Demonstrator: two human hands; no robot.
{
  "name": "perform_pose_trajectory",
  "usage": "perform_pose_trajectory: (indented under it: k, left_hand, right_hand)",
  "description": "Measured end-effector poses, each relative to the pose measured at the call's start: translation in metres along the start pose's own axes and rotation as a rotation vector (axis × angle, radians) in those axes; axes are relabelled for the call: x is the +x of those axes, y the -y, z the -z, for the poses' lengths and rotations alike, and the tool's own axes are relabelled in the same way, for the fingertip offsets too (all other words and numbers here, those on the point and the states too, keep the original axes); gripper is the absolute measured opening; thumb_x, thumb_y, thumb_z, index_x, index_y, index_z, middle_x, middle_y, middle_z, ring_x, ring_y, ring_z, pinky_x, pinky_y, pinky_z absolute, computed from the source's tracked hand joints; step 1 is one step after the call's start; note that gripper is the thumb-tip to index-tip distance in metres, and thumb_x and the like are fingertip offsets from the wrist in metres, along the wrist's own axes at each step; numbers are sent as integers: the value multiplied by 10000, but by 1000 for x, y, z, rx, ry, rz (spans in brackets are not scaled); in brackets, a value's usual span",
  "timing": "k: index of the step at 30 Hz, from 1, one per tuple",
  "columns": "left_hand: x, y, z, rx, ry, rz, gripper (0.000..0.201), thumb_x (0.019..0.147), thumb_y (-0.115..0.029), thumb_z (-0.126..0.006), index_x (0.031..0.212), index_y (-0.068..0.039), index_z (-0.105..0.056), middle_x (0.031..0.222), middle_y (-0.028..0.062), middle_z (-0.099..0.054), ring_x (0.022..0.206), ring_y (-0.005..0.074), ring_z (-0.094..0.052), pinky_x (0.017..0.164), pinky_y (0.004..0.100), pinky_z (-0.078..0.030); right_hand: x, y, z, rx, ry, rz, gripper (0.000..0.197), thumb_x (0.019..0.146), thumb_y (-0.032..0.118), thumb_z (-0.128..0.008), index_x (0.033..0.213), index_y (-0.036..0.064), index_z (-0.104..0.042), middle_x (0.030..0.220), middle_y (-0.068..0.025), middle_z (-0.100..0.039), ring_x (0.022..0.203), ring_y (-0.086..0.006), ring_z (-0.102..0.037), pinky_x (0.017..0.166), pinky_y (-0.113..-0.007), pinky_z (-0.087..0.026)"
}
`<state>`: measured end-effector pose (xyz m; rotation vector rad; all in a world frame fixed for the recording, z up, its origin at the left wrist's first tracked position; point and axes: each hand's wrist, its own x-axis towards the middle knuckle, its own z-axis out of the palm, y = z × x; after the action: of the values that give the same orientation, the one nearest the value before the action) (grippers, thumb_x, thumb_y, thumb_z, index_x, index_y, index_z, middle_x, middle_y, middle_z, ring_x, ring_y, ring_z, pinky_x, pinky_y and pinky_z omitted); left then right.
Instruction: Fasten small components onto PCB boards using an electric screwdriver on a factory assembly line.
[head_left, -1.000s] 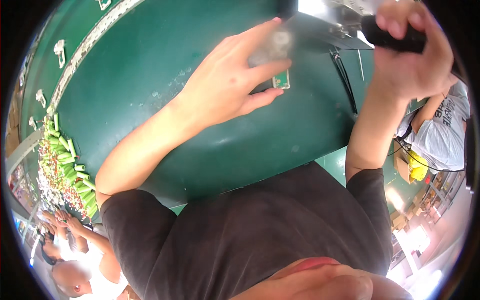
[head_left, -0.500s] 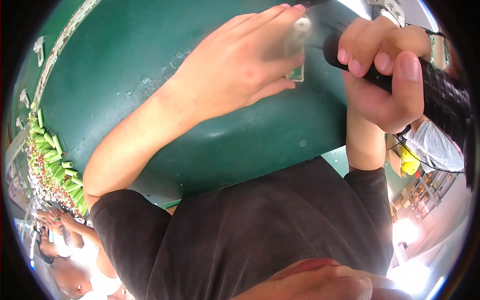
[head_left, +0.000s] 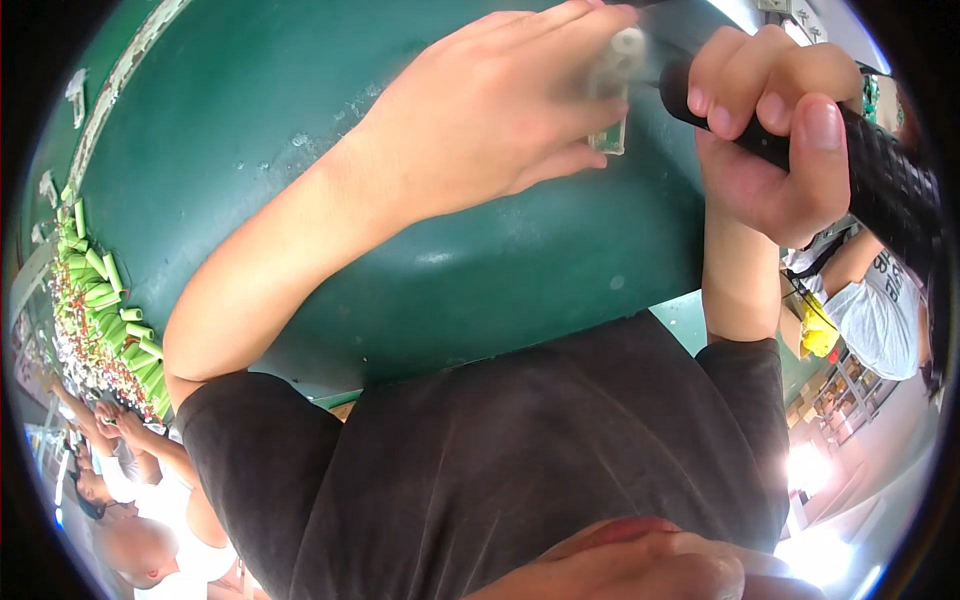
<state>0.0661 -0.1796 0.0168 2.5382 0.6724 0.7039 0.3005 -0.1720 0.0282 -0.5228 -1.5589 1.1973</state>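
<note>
My left hand (head_left: 490, 110) is closed around a small clear plastic case (head_left: 629, 45) with a green piece inside, near the far side of the table. Its fingers cover much of the case, and haze blurs that spot. Just right of it, my right hand (head_left: 780, 125) grips a black electric screwdriver (head_left: 885, 165) with a patterned body. The tool's narrow front end points left toward the case; whether its tip touches the case I cannot tell.
Both hands work over a green tabletop (head_left: 480, 250). Many green tube-like pieces (head_left: 105, 300) lie at the left edge beside small mixed parts. People (head_left: 150, 550) sit at the lower left; a person in a grey shirt (head_left: 880, 315) is at the right, near a yellow bag (head_left: 818, 328).
Both hands, with the case and the screwdriver, sit slightly farther right in the picture. The view itself has shifted a little. Both grips look the same.
</note>
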Motion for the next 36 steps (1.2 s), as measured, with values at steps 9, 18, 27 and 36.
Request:
perform_pose_trajectory:
  k: [9,18,27,36]
  left_hand:
    - [0,1,-2,13,-1,-15,297,855,-231,-782,1037,2,-756,1426,327,-499,1269,421,-591,1017,427,-515]
    - [-1,4,-9,7,-20,-21,311,844,-238,-789,1042,-1,-755,1423,326,-498,1263,420,-593,1017,423,-511]
    - [-5,8,-26,-76,-229,18,276,749,-216,-850,956,-57,-760,1355,139,-570,1111,285,-635,918,394,-538]
    - [-5,0,-22,-70,-205,85,323,714,-184,-861,1018,-113,-775,1451,137,-544,1294,347,-564,1034,445,-505]
  right_hand:
    - [2,14,6,32,-24,43,176,951,239,-435,876,92,-495,833,-41,-491,667,-174,-505,665,-389,-438]
    - [-1,2,3,21,19,5,176,980,230,-442,903,80,-495,777,-57,-497,679,-179,-507,688,-375,-445]
    - [7,5,-13,-7,30,21,184,969,195,-526,831,89,-468,776,-44,-482,646,-174,-510,647,-354,-459]
    - [17,1,-11,-251,162,182,507,992,74,-490,1442,227,-312,830,-64,-480,625,-185,-497,594,-388,-468]
